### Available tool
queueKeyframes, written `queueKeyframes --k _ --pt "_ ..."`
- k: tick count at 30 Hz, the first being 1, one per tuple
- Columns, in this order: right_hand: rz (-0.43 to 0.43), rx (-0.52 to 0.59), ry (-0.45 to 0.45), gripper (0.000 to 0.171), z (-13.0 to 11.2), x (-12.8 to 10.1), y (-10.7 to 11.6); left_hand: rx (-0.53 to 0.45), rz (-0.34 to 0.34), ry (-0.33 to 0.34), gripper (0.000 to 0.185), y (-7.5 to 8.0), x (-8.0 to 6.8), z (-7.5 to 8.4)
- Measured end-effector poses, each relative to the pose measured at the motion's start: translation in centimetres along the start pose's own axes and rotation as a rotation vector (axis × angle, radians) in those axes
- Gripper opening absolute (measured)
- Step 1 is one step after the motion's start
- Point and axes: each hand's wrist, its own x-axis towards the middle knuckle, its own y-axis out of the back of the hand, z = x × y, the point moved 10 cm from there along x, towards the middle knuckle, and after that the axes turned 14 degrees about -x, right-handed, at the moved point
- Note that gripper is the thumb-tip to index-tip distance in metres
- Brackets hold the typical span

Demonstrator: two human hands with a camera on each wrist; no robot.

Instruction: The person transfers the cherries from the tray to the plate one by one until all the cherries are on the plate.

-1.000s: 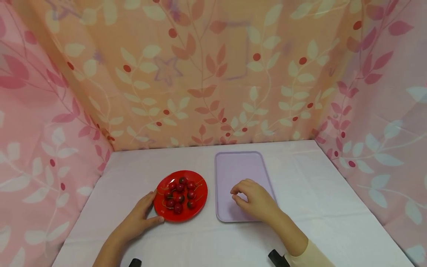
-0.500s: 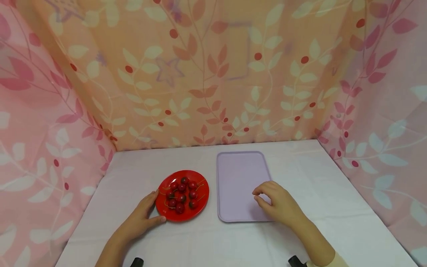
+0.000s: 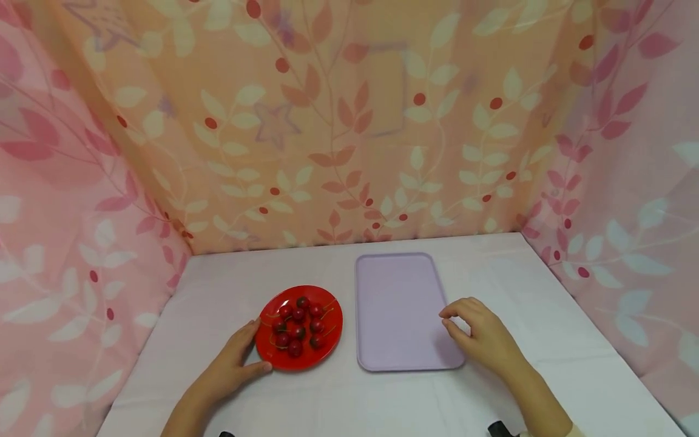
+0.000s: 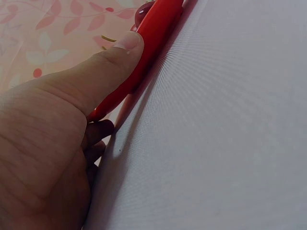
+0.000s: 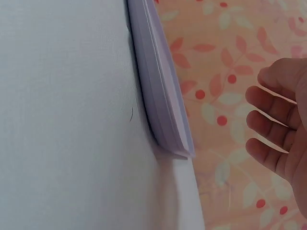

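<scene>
A round red plate with several dark red cherries on it, some with green stems, sits left of centre on the table. My left hand holds the plate by its left rim, thumb and fingers spread along the edge. In the left wrist view the thumb lies against the plate's side. Over the lower right corner of a lilac rectangular tray hovers my right hand, its fingers loosely bent with nothing between them. The right wrist view shows those fingers apart from the tray's edge.
A white cloth covers the table. Patterned curtains enclose it: an orange leafy one behind and pink ones on the left and right. Black wrist-camera parts show at the bottom edge.
My right hand has moved rightward from over the middle of the tray to its right edge. The left hand stays at the plate's rim; plate, cherries and tray keep their places.
</scene>
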Motion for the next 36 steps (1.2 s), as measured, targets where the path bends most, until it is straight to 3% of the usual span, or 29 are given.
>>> queueKeyframes --k 11,29,36 --pt "-0.01 -0.033 -0.066 0.021 1.8 -0.1 -0.4 0.022 0.026 -0.052 0.111 1.1 0.2 0.8" --pt "-0.1 -0.077 -0.146 0.017 4.0 -2.0 -2.4 0.008 0.009 -0.001 0.113 0.3 0.2 0.0" --pt "-0.11 -0.095 -0.152 0.016 4.4 -2.1 -2.4 0.021 0.011 -0.045 0.111 0.3 0.1 0.3"
